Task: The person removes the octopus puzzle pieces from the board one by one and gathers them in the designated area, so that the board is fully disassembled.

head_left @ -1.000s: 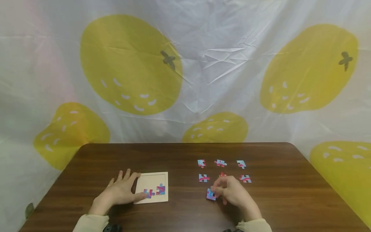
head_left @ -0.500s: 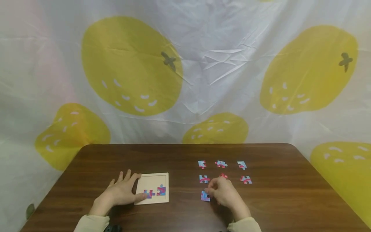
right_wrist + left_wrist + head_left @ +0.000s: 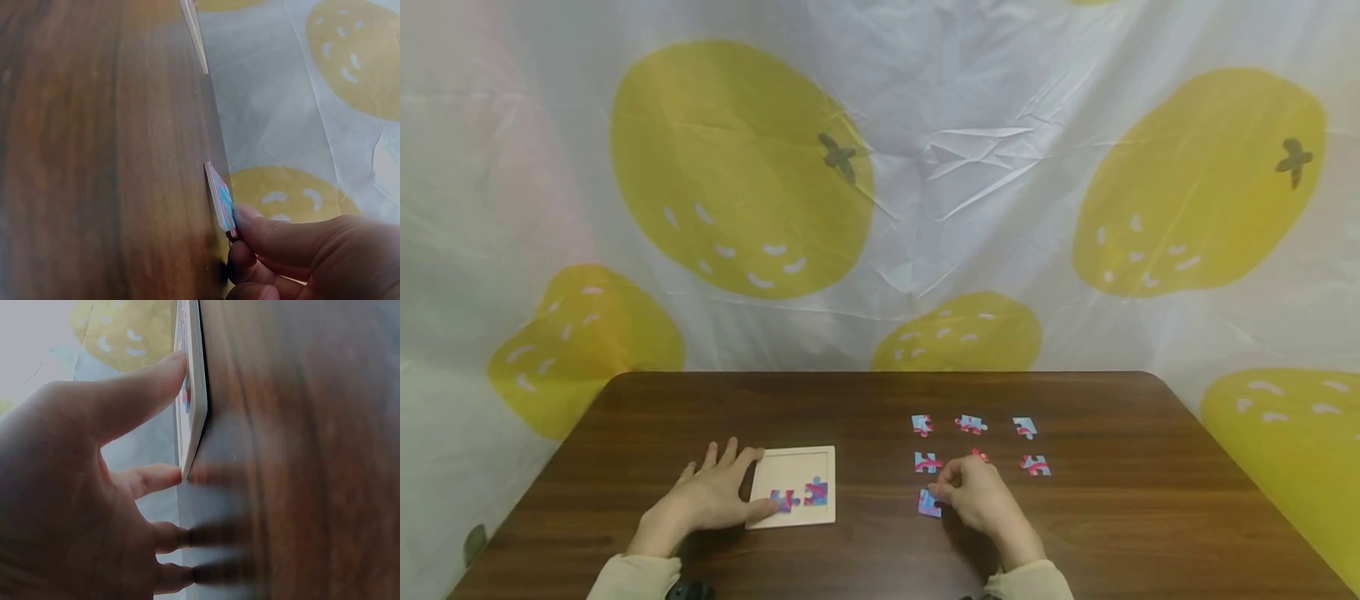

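A puzzle piece [image 3: 929, 502] in blue and purple is pinched between the thumb and fingers of my right hand [image 3: 988, 500]. In the right wrist view this puzzle piece [image 3: 221, 200] sits low over the wood, thumb on its printed face. My left hand [image 3: 703, 498] lies spread at the left side of a pale square puzzle tray [image 3: 790, 462]. Its thumb rests over the tray's near left part, touching a piece [image 3: 783, 501], and its index finger touches the far left corner. Another piece [image 3: 816, 492] lies in the tray to the right.
On the brown table [image 3: 865, 558], loose pieces lie in rows beyond my right hand, among them a near-left piece [image 3: 927, 462], a right piece [image 3: 1036, 465] and a far middle piece [image 3: 972, 424]. One is partly hidden by the hand. A lemon-print curtain [image 3: 977, 200] hangs behind.
My right hand has moved left with the pinched puzzle piece, mostly in the first half second, and uncovered more of the table at right. My left hand and the tray hold still.
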